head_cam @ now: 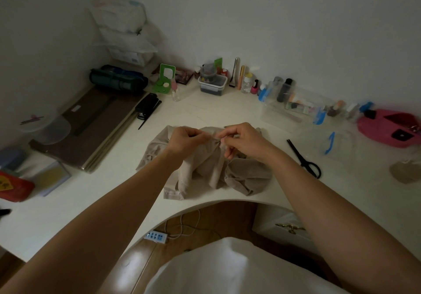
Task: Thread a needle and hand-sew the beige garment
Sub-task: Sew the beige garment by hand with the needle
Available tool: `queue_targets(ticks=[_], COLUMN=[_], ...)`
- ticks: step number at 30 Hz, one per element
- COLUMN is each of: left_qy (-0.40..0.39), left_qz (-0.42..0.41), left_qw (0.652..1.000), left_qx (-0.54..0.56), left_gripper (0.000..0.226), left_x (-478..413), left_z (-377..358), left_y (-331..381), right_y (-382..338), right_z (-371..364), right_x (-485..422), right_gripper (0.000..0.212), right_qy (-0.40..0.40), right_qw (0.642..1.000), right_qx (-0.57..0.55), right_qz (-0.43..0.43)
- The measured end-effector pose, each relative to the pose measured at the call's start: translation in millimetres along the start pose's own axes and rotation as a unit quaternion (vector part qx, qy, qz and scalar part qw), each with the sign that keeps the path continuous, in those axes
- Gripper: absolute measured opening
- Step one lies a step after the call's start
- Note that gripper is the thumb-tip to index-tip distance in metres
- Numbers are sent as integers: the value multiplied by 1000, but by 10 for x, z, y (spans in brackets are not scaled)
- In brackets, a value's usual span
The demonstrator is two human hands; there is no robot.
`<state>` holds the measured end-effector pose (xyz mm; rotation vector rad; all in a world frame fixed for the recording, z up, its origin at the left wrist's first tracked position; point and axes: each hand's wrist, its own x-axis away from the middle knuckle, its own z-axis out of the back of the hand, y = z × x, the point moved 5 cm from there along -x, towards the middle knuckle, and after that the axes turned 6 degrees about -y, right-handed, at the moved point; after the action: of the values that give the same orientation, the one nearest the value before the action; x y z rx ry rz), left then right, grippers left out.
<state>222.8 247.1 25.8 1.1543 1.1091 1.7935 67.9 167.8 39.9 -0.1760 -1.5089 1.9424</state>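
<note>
left hand (185, 139): fingers curled in, pinching a bunched-up bit of the garment (205, 173) at its top. The fingertips are tucked away from me.
right hand (247, 140): thumb and forefinger pinched tight on that same bunch, just beside the left hand. The other fingers are curled underneath.
needle: honestly can't make it out, it's too small and the shot is dim. No idea if anything besides cloth is between those fingertips.
garment: beige, crumpled in a heap on the white table (205, 111) near the curved front edge. Both forearms cover part of it, so I can't read its shape.
scissors (305, 159): black, lying flat on the table to the right, apart from the cloth.
comb (148, 111): black, off to the left by some flat brown boards.
back wall: a row of small bottles and clear boxes, labels too blurry to read.
far right: a pink case (387, 127), blurred and cut off by the frame edge.
under the table: a power strip (157, 236) on the wooden floor.
</note>
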Motion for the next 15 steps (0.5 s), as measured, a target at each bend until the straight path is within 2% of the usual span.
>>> queue_targets(ticks=[5, 15], left_qy=[-36, -80], left_qz=[3, 40], left_qw=[999, 989], left_qx=[28, 116], left_gripper=[12, 25], left_x=[22, 7], left_z=[-22, -96], left_y=[19, -38], right_y=[-15, 15], right_z=[5, -18], right_x=[25, -5], right_gripper=[26, 21], right_qy=[-17, -3], right_qw=[999, 994], right_qx=[-48, -110], right_qz=[8, 12])
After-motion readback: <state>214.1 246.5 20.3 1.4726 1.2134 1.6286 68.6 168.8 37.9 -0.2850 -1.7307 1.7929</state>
